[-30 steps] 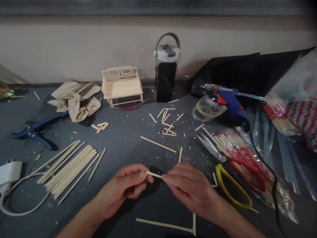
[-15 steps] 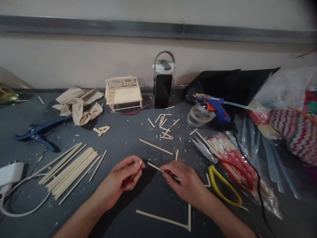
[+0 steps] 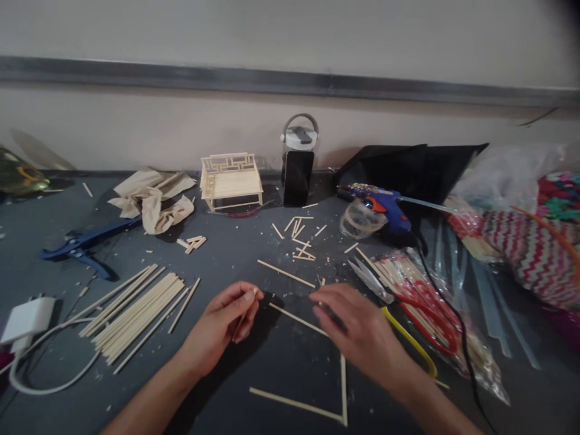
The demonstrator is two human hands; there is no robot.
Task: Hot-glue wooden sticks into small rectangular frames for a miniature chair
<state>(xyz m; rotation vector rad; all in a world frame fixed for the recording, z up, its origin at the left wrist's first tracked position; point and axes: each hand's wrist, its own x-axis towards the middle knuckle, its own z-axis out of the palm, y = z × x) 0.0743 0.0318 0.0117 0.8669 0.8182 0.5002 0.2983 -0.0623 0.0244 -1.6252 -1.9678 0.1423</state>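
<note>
My left hand [image 3: 229,317] is closed in a pinch on a short wooden stick [image 3: 255,292], whose pale tip shows at the fingertips; the rest is mostly hidden. To its right, my right hand [image 3: 353,320] hovers with thumb and fingers apart. Under it lies a thin wooden stick [image 3: 296,318], its right end hidden by the hand. An upright-running stick [image 3: 344,386] meets a lower stick [image 3: 294,404] at a corner nearer me. Beyond the hands lies another loose stick [image 3: 285,273], and a stick end [image 3: 323,281] shows just past my right fingers.
A bundle of sticks [image 3: 138,317], blue cutters [image 3: 75,246] and crumpled paper [image 3: 156,199] lie left. A miniature wooden bench [image 3: 232,181], phone [image 3: 298,179] and bottle [image 3: 299,138] stand behind. Right are a glue gun [image 3: 385,208], scissors [image 3: 369,279] and bagged sticks [image 3: 421,278].
My right hand has let go of the thin stick, which now lies on the table, and its fingers have spread and lifted. My left hand keeps its pinch; the view has tilted up slightly.
</note>
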